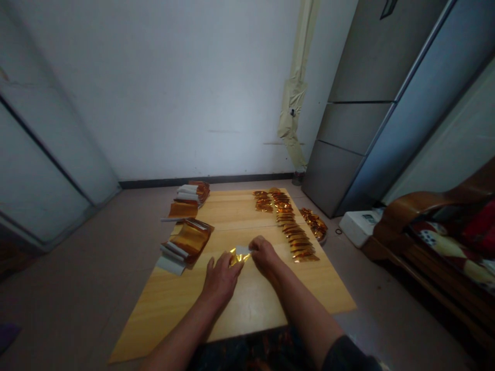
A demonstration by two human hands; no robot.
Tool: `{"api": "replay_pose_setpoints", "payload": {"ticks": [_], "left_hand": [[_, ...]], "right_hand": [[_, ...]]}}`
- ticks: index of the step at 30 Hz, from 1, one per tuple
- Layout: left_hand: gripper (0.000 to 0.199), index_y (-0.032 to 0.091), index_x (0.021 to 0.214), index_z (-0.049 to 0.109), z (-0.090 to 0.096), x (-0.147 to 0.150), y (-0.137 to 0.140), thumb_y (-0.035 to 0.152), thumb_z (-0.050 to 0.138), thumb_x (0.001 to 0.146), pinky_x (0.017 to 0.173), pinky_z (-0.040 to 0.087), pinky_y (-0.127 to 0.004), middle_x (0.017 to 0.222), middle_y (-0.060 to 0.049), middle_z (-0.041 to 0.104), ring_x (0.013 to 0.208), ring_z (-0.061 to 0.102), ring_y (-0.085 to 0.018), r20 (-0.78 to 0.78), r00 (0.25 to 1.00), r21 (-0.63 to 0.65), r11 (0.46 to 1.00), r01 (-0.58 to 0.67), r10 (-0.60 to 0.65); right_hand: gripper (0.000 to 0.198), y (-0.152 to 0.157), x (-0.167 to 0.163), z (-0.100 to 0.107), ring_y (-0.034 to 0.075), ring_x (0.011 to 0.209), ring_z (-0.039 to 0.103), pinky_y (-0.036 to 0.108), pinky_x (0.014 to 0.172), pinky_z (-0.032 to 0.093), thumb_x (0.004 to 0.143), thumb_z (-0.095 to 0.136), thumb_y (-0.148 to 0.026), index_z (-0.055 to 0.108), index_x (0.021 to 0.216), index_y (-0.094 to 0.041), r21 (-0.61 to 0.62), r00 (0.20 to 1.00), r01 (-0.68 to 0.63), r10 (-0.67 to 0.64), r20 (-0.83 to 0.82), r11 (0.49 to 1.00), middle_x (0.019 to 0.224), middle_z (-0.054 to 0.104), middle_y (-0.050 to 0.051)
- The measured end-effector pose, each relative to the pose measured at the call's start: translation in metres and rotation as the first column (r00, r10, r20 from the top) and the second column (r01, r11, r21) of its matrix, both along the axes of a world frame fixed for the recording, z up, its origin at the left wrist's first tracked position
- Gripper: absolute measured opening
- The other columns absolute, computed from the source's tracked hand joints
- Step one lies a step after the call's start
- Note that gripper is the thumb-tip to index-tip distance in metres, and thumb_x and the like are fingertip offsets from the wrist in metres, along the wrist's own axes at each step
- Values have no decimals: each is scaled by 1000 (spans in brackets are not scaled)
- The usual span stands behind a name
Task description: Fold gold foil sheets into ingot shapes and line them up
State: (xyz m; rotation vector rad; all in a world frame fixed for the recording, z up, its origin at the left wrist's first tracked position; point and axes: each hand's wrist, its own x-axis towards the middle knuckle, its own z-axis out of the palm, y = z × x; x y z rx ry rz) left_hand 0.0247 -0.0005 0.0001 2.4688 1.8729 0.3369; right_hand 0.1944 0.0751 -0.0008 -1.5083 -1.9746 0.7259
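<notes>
A sheet of gold foil paper (pixel 240 257), partly folded and showing some pale backing, lies between my hands over the middle of the table. My left hand (pixel 222 275) grips its left side, the thumb and fingers closed on it. At the right end of the sheet, my right hand (pixel 263 253) pinches the edge. A loose stack of flat foil paper sheets (pixel 189 239) lies to the left of my hands. Off to the right runs a long row of folded gold foil pieces (pixel 296 234), overlapping one another.
The wooden table (pixel 247 304) carries a second stack of sheets (pixel 189 201) at its far left and a shorter row of folded pieces (pixel 263 202) at the far right. Beyond its right edge sits a heap of folded pieces (pixel 314 225). A refrigerator (pixel 340 154) and a wooden seat (pixel 417 206) stand right.
</notes>
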Motion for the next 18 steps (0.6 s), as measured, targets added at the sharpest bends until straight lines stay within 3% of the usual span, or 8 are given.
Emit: {"api": "replay_pose_setpoints", "payload": {"ticks": [3, 6, 11, 18], "left_hand": [[32, 35, 117, 65, 0, 1, 0, 22, 47, 93, 103, 31, -58, 128, -10, 57, 121, 51, -27, -3, 1000, 4, 1000, -11, 11], [33, 36, 118, 64, -1, 0, 1, 22, 48, 92, 103, 32, -56, 129, -9, 57, 122, 50, -26, -18, 1000, 7, 1000, -12, 12], [36, 38, 119, 64, -9, -3, 3, 21, 47, 92, 104, 32, -57, 131, -9, 57, 121, 51, -26, -24, 1000, 14, 1000, -5, 6], [36, 36, 115, 66, -13, -4, 4, 19, 46, 91, 107, 21, -64, 133, -9, 58, 130, 46, -28, -33, 999, 67, 998, -21, 23]], "right_hand": [[11, -1, -3, 1, 13, 78, 52, 22, 68, 38, 69, 59, -12, 61, 79, -18, 16, 999, 16, -17, 42, 1000, 86, 59, 1], [16, -2, -5, 0, 14, 79, 51, 23, 69, 38, 66, 65, -14, 63, 81, -18, 57, 996, -29, 24, 89, 998, 87, 58, 1], [20, -3, -2, -7, 14, 87, 51, 23, 78, 37, 76, 53, -6, 64, 87, -18, 141, 988, -102, 83, 132, 985, 94, 60, 2], [15, -17, -2, -6, 19, 95, 47, 30, 80, 34, 91, 51, -21, 66, 91, -22, 242, 932, -147, 52, 360, 959, 102, 62, 3]]}}
